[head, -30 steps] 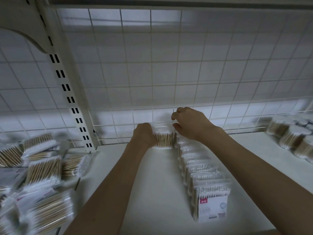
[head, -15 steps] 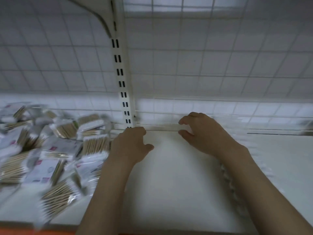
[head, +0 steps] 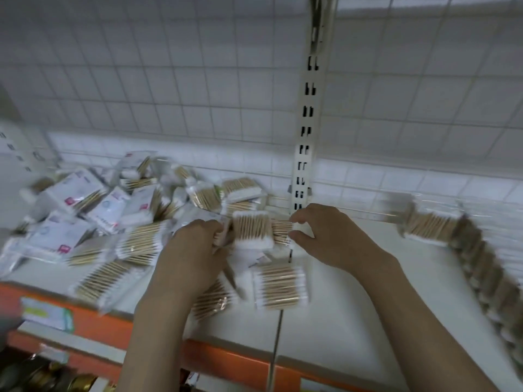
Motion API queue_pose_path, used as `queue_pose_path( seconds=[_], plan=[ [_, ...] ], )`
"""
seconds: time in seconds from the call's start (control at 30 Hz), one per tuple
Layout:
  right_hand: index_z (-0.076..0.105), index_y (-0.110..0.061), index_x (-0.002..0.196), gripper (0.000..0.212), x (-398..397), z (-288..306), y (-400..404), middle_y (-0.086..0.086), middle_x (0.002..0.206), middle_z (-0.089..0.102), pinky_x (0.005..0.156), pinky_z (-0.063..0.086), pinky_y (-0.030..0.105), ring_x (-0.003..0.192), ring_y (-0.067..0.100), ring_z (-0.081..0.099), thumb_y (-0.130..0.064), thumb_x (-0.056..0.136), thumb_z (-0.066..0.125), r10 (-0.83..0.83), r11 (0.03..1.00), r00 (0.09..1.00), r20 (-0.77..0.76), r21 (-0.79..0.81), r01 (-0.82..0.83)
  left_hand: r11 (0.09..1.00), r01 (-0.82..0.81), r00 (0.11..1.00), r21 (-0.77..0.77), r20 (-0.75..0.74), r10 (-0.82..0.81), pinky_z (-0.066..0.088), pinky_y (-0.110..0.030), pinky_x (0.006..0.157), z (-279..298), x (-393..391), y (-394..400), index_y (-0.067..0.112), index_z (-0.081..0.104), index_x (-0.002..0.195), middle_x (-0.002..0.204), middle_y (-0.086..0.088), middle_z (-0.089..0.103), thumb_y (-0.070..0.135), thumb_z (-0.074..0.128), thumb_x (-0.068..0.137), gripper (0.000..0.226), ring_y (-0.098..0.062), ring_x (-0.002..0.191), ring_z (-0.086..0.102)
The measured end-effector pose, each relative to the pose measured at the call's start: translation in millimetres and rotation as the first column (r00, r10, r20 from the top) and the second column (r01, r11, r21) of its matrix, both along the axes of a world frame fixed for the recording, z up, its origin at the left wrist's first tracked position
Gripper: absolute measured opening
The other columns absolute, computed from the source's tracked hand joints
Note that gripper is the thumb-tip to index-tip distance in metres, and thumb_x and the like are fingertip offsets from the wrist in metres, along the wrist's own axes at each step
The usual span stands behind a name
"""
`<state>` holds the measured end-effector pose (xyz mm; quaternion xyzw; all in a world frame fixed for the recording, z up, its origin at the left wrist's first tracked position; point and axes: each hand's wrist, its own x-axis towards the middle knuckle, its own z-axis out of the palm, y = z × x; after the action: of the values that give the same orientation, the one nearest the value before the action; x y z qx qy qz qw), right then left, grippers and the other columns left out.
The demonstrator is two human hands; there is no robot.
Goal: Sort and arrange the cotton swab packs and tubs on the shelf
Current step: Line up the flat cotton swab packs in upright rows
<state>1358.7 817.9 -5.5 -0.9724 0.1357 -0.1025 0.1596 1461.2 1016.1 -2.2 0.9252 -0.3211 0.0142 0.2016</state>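
Note:
A loose pile of cotton swab packs [head: 119, 219] covers the left part of the white shelf [head: 348, 312]. My left hand [head: 192, 250] is closed on the edge of one pack at the pile's right side. My right hand [head: 328, 236] pinches the end of a cotton swab pack [head: 281, 230] between thumb and forefinger. A clear pack of wooden-stick swabs [head: 253, 229] sits between the two hands. Another pack [head: 280, 290] lies flat just below them. A standing row of packs [head: 464, 244] runs along the right side, blurred. No tubs are in view.
A slotted upright post [head: 304, 154] rises behind my hands in front of the wire grid back panel [head: 184, 86]. The shelf's front edge is orange [head: 226, 360], with a price tag [head: 46, 312] at the left. Goods on a lower shelf show at bottom left.
My view has swung left from the standing row to the loose pile. Both hands left the row's back end, crossed the bare shelf and now close on packs at the pile's edge.

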Motion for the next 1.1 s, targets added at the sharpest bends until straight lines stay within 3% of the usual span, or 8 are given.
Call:
queue_pose_path(
  seconds=[0.13,0.27,0.4,0.6,0.7,0.8,0.93,1.1],
  plan=[
    [0.055,-0.019,0.122,0.033,18.9,1.1,4.6,-0.002,0.117,0.056,0.092,0.043,0.031,0.110,0.018,0.052,-0.035,0.094,0.047,-0.015,1.000,0.998,-0.065,0.004,0.015,1.000,-0.021,1.000,-0.019,0.013,0.021,0.040,-0.030,0.090,-1.0,14.0,12.1,0.015,0.057,0.122,0.120,-0.005,0.054,0.024,0.063,0.083,0.040,-0.024,0.113,0.050],
    [0.065,-0.005,0.090,0.042,31.1,-1.3,9.0,0.007,0.089,0.065,0.074,0.048,0.032,0.083,0.022,0.062,-0.044,0.090,0.051,-0.062,0.997,0.986,-0.156,0.025,0.067,0.999,-0.020,0.998,-0.047,0.052,0.022,0.041,-0.036,0.096,-12.0,32.5,13.5,0.015,0.059,0.121,0.122,-0.007,0.053,0.023,0.066,0.079,0.044,-0.028,0.113,0.050],
    [0.035,-0.013,0.053,0.056,41.3,-9.6,17.4,0.000,0.052,0.038,0.057,0.040,0.027,0.048,0.015,0.040,-0.056,0.087,0.049,-0.110,0.988,0.966,-0.233,0.076,0.131,1.000,-0.007,0.989,0.022,0.149,0.004,0.022,-0.031,0.104,-23.0,45.7,9.4,0.021,0.054,0.127,0.130,-0.004,0.046,0.031,0.063,0.081,0.048,-0.025,0.124,0.038],
    [0.040,-0.014,0.054,0.056,49.4,-14.1,29.7,-0.002,0.053,0.040,0.061,0.040,0.027,0.050,0.012,0.042,-0.057,0.090,0.043,-0.076,0.979,0.961,-0.266,0.163,0.123,0.997,-0.076,0.985,-0.030,0.150,0.080,0.014,-0.033,0.107,-29.9,61.6,7.3,0.019,0.044,0.135,0.137,-0.011,0.040,0.032,0.052,0.086,0.051,-0.029,0.132,0.026],
    [0.046,-0.011,0.060,0.053,54.3,-17.9,31.7,0.000,0.056,0.044,0.059,0.039,0.024,0.052,0.013,0.044,-0.053,0.092,0.041,-0.050,0.974,0.963,-0.266,0.201,0.106,0.991,-0.131,0.986,-0.022,0.097,0.132,0.019,-0.035,0.104,-33.5,68.0,4.1,0.017,0.049,0.130,0.134,-0.009,0.046,0.030,0.038,0.092,0.041,-0.029,0.128,0.033],
    [0.046,-0.011,0.060,0.051,58.5,-19.3,32.7,-0.001,0.055,0.044,0.055,0.037,0.021,0.050,0.011,0.043,-0.051,0.092,0.044,-0.058,0.965,0.967,-0.248,0.235,0.118,0.982,-0.183,0.982,0.050,0.049,0.181,0.026,-0.040,0.101,-35.3,70.2,1.7,0.017,0.049,0.122,0.125,-0.010,0.054,0.050,0.031,0.091,0.049,-0.031,0.121,0.040],
    [0.035,-0.014,0.053,0.051,58.4,-18.2,33.9,-0.001,0.051,0.036,0.049,0.028,0.018,0.045,0.010,0.036,-0.046,0.090,0.051,-0.107,0.947,0.978,-0.177,0.281,0.154,0.978,-0.206,0.976,0.036,-0.070,0.208,0.029,-0.045,0.103,-28.5,66.6,1.7,0.020,0.034,0.137,0.130,-0.010,0.053,0.059,0.042,0.088,0.064,-0.035,0.127,0.035],
    [0.040,-0.011,0.066,0.035,51.8,-15.4,33.4,0.007,0.063,0.037,0.049,0.027,0.019,0.055,0.015,0.035,-0.035,0.083,0.059,-0.210,0.894,0.977,-0.043,0.395,0.210,0.963,-0.127,0.990,-0.238,-0.091,0.108,0.040,-0.034,0.088,-17.6,59.8,0.9,0.017,0.038,0.134,0.128,-0.009,0.044,0.024,0.059,0.084,0.055,-0.028,0.114,0.046]
  ],
)
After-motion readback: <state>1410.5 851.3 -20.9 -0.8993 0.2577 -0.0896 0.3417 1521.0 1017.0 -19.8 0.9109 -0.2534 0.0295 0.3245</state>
